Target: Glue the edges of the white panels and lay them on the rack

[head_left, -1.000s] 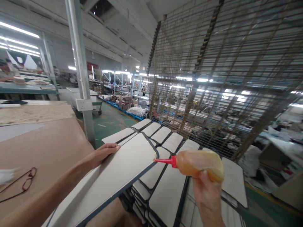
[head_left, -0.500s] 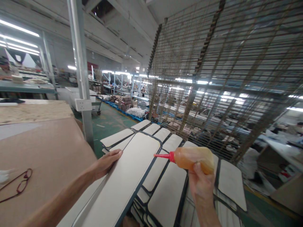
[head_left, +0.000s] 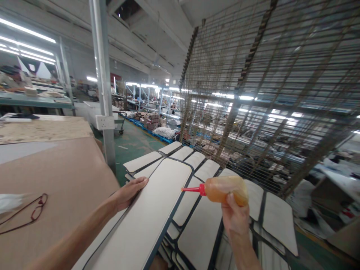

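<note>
My left hand (head_left: 132, 192) grips the left edge of a long white panel (head_left: 157, 195) with rounded corners and a dark border, its thumb on the upper face. In my right hand (head_left: 236, 215) is a squeeze bottle (head_left: 226, 190) of amber liquid, held on its side with the fingers wrapped round it. The bottle's red nozzle (head_left: 194, 189) points left, its tip at the panel's right edge. Whether the tip touches the panel I cannot tell. Beneath and beyond lie more white dark-edged panels (head_left: 199, 227), overlapping in rows.
On the left stands a brown-covered table (head_left: 70, 168) with red-framed glasses (head_left: 38, 208) on it. A metal post (head_left: 104, 90) with a socket box rises behind the table. A large wire rack (head_left: 261, 82) leans over the right side. Green floor (head_left: 126, 148) shows beyond the panels.
The nozzle tip has moved slightly down along the panel's right edge, toward me. The left hand keeps its hold on the panel. The whole view has shifted a little.
</note>
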`<state>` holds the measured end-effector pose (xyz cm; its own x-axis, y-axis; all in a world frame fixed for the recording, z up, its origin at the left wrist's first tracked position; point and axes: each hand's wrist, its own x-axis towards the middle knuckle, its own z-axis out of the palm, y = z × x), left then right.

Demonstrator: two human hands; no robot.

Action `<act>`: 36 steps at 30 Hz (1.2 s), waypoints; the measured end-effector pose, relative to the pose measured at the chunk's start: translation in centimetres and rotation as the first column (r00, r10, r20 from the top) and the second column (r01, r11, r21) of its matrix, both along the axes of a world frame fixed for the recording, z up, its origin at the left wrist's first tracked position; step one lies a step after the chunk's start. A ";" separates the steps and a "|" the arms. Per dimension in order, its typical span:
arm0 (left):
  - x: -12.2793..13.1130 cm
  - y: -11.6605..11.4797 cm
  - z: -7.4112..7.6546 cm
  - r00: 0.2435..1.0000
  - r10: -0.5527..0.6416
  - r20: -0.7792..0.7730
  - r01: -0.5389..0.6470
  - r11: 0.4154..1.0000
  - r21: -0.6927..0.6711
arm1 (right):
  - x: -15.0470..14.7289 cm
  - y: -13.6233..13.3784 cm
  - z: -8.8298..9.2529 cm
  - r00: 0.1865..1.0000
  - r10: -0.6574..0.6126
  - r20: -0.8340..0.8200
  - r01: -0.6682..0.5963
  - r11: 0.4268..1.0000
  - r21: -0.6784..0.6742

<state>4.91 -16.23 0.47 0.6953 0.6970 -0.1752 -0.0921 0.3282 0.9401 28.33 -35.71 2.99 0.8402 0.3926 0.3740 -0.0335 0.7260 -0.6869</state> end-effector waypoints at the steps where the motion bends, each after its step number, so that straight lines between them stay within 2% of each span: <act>1: 0.1 0.0 -0.1 1.000 0.005 0.008 -0.005 1.000 -0.008 | -0.1 0.0 -0.1 1.000 0.002 0.007 -0.002 1.000 -0.010; 8: 0.7 0.3 -0.2 0.999 -0.005 0.038 0.006 0.999 -0.037 | -0.7 -0.2 -0.3 0.999 -0.032 0.006 0.032 0.998 -0.047; 17: 1.7 1.3 -0.4 0.999 0.007 0.037 -0.005 0.998 -0.064 | -1.1 -0.6 -0.4 0.999 0.038 0.020 -0.037 0.998 -0.041; 24: 3.0 1.6 0.4 0.999 0.044 0.012 -0.043 0.996 -0.078 | -1.1 -1.2 -0.5 1.000 0.021 0.016 -0.020 0.998 -0.061; 36: 5.2 2.4 0.9 0.999 0.035 0.015 -0.033 0.994 -0.107 | -1.5 -2.3 -0.6 0.997 0.057 0.042 -0.053 0.995 -0.090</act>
